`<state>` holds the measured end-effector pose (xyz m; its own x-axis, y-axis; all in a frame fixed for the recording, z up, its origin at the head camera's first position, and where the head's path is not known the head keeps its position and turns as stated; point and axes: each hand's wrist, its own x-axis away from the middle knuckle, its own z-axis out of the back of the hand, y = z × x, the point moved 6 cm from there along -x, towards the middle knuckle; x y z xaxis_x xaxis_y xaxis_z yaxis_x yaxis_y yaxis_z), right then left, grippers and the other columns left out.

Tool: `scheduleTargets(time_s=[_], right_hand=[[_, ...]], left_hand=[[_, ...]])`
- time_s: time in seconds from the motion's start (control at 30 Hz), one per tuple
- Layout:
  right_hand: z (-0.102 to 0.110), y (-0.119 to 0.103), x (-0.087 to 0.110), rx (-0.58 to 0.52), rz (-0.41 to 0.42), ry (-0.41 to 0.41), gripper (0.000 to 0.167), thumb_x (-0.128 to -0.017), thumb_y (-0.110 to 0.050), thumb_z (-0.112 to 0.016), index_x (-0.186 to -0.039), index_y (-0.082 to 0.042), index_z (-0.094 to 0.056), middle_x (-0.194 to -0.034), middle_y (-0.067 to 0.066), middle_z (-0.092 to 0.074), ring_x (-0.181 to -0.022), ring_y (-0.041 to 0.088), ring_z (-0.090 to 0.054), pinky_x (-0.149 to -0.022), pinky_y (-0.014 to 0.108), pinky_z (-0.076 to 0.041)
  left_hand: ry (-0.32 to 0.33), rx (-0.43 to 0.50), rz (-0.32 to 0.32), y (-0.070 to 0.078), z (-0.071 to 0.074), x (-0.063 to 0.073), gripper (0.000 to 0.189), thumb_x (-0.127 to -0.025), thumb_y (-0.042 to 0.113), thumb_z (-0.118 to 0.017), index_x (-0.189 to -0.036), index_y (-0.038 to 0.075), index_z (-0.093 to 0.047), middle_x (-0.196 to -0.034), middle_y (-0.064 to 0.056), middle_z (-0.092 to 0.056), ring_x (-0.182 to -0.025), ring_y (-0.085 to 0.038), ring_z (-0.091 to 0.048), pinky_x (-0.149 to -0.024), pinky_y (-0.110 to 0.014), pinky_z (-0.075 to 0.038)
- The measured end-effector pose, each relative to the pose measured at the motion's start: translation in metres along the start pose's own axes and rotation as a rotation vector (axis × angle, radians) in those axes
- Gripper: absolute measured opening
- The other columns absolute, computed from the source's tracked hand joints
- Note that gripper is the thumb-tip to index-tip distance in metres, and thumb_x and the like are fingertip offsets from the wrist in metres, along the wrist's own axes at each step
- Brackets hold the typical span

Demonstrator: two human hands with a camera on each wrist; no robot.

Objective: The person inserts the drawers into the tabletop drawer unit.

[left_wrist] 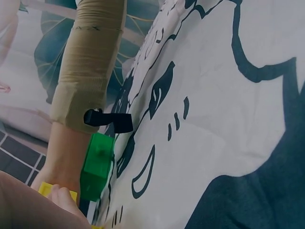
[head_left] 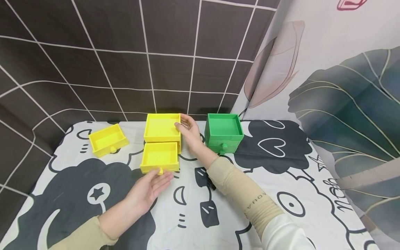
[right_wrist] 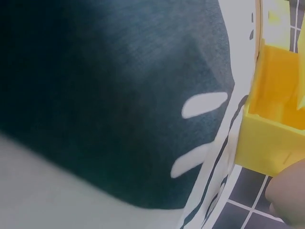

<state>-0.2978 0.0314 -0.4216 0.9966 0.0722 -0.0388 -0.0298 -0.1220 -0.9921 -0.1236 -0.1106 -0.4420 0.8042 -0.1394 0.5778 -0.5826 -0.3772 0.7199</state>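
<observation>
- left hand (head_left: 150,187): thumb beside the knob (head_left: 160,171) of the yellow drawer (head_left: 168,167), other fingers fairly straight; whether it pinches the knob, i cannot tell.
- right hand (head_left: 190,133): grips the yellow cabinet (head_left: 160,138), thumb over the top's right rim, fingers down the outer side.
- the drawer sits in front of the cabinet, roughly in line with it; how much is inside is hidden.
- the step in hand seems to be sliding the drawer; best done level and square, drawing only on the knob's line, with the right hand bracing the cabinet against skidding or twisting.
- left palm turned partly upward, forearm rising from the lower left; right forearm slants in from the lower right.
- farther out on the patterned cloth (head_left: 256,187): a separate drawer (head_left: 101,151) to the left, a green cabinet (head_left: 215,138) to the right.
</observation>
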Motion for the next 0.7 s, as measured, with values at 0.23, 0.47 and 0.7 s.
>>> scheduleTargets(time_s=[0.23,0.47,0.7], right_hand=[[-0.0003,-0.0001,-0.0005,0.009,-0.001,0.003,0.053,-0.1,-0.008,-0.065,-0.15,-0.002,-0.051,-0.153,0.018,-0.056,-0.143,0.033,-0.053,-0.126,0.044,-0.045],[-0.0011,-0.0019,-0.0003,0.014,0.0,0.003,0.053,-0.1,-0.007,-0.065,-0.15,-0.001,-0.051,-0.152,0.019,-0.056,-0.142,0.034,-0.054,-0.125,0.045,-0.046],[-0.0005,-0.0032,0.0,0.024,0.01,0.012,0.051,-0.099,-0.006,-0.064,-0.149,0.001,-0.052,-0.15,0.022,-0.057,-0.141,0.035,-0.054,-0.124,0.043,-0.047]], left_hand=[[-0.018,0.002,-0.008,0.0041,-0.004,-0.0024,0.029,-0.112,0.022,-0.044,-0.133,0.001,-0.048,-0.113,-0.001,-0.077,-0.1,-0.004,-0.077,-0.104,-0.023,-0.061],[-0.007,-0.006,-0.01,0.0054,-0.0063,-0.004,0.03,-0.112,0.021,-0.044,-0.133,0.001,-0.049,-0.123,-0.006,-0.076,-0.099,-0.004,-0.077,-0.103,-0.022,-0.061],[-0.003,-0.024,-0.009,0.0065,-0.0068,-0.0042,0.029,-0.112,0.021,-0.044,-0.133,0.002,-0.048,-0.118,-0.003,-0.077,-0.1,-0.003,-0.076,-0.105,-0.023,-0.06]])
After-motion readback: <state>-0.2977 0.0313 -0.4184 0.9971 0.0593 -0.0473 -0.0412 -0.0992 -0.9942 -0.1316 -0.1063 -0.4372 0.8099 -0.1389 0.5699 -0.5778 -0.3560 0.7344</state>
